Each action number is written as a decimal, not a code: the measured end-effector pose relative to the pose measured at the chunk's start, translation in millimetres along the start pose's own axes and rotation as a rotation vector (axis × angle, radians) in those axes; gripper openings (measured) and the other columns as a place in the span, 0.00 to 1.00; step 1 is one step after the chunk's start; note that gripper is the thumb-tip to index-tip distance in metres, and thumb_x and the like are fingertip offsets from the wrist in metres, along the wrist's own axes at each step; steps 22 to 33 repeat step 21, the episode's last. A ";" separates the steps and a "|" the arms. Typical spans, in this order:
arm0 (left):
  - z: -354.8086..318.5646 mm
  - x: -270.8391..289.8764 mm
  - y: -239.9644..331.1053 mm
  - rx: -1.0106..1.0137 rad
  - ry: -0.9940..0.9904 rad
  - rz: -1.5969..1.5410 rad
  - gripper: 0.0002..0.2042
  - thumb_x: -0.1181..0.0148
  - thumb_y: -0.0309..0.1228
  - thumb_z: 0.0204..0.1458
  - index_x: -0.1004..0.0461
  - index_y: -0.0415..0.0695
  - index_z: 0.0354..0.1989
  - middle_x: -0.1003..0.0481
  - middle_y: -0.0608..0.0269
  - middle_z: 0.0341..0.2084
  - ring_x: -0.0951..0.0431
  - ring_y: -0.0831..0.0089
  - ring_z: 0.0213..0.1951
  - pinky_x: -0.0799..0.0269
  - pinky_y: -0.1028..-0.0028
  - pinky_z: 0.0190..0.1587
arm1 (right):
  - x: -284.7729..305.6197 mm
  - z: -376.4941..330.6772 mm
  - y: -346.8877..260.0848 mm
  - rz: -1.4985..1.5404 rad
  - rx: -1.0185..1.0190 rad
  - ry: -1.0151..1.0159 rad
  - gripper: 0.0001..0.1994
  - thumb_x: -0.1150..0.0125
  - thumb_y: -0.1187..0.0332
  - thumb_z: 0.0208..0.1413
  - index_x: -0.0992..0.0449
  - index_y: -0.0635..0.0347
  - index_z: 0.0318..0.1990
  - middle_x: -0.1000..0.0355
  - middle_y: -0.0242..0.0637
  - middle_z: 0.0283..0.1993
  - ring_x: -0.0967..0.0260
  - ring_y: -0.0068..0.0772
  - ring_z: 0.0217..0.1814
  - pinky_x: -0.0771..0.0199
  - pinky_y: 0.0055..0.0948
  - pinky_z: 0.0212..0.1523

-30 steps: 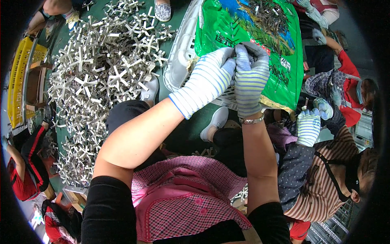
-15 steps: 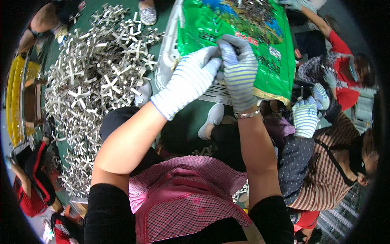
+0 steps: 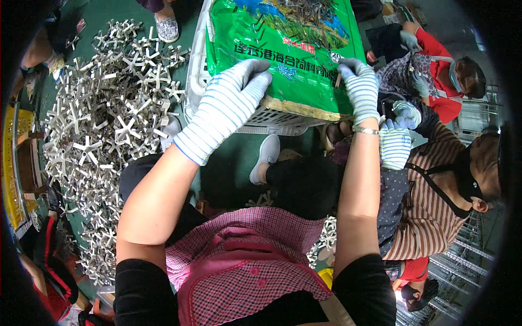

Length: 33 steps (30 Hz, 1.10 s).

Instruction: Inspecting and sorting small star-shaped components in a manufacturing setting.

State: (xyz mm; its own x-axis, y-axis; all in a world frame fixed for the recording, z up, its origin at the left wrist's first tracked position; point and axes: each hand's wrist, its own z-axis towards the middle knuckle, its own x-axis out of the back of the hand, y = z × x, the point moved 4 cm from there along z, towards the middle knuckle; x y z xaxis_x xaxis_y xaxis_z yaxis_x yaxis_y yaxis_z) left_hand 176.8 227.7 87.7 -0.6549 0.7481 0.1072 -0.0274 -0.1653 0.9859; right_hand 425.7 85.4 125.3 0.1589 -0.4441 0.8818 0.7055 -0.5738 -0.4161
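Both my hands wear white gloves with blue stripes and grey fingertips. My left hand (image 3: 225, 106) hovers over the near left part of a green printed bag (image 3: 326, 100), thumb and fingers apart, with nothing visible between them. Over the bag's right side, my right hand (image 3: 361, 89) has its fingers curled together; a small thin brownish piece (image 3: 338, 80) shows at their tips. Dark, thin metal-looking bits (image 3: 312, 13) are heaped on the bag's far part. Between my hands lies a little cluster of blue-white bits (image 3: 286, 71).
Under the bag stands a white slatted crate (image 3: 283, 120). A large heap of white star-shaped plastic parts (image 3: 89, 146) covers the floor at left. Close on my right sits a person in a striped top (image 3: 435, 217), with gloved hands (image 3: 396, 144). Others in red sit farther off.
My hands were together over the bag; now they are apart, left hand moved left and right hand moved right. The view has shifted, so the bag appears farther left.
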 end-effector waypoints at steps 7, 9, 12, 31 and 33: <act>-3.7 2.3 10.9 -0.071 0.010 0.123 0.14 0.47 0.36 0.53 0.28 0.40 0.43 0.23 0.50 0.33 0.22 0.57 0.37 0.28 0.67 0.42 | -44.6 -13.8 -9.2 -0.617 0.151 -0.193 0.09 0.39 0.60 0.47 0.21 0.49 0.35 0.25 0.41 0.35 0.28 0.44 0.40 0.30 0.39 0.42; -2.8 2.6 9.3 -0.074 0.008 0.093 0.14 0.47 0.36 0.54 0.28 0.40 0.43 0.23 0.50 0.32 0.22 0.57 0.36 0.28 0.67 0.41 | -44.5 -11.3 -8.6 -0.639 0.169 -0.183 0.10 0.39 0.59 0.47 0.22 0.49 0.37 0.25 0.42 0.36 0.28 0.43 0.41 0.30 0.39 0.43; 4.2 2.9 3.7 -0.074 -0.004 0.071 0.14 0.48 0.36 0.54 0.28 0.40 0.43 0.24 0.49 0.33 0.23 0.56 0.38 0.29 0.67 0.42 | -23.2 -10.8 -14.6 -0.583 0.149 -0.084 0.11 0.39 0.59 0.47 0.22 0.50 0.37 0.25 0.41 0.35 0.29 0.43 0.41 0.32 0.40 0.43; 4.8 12.6 8.4 -0.124 -0.011 0.392 0.16 0.43 0.35 0.53 0.28 0.45 0.49 0.32 0.50 0.52 0.39 0.66 0.60 0.49 0.71 0.63 | 6.3 -103.3 -52.9 -0.021 0.308 0.330 0.11 0.37 0.69 0.44 0.23 0.56 0.38 0.27 0.49 0.42 0.30 0.47 0.46 0.32 0.40 0.49; 4.8 12.6 8.4 -0.124 -0.011 0.392 0.16 0.43 0.35 0.53 0.28 0.45 0.49 0.32 0.50 0.52 0.39 0.66 0.60 0.49 0.71 0.63 | 6.3 -103.3 -52.9 -0.021 0.308 0.330 0.11 0.37 0.69 0.44 0.23 0.56 0.38 0.27 0.49 0.42 0.30 0.47 0.46 0.32 0.40 0.49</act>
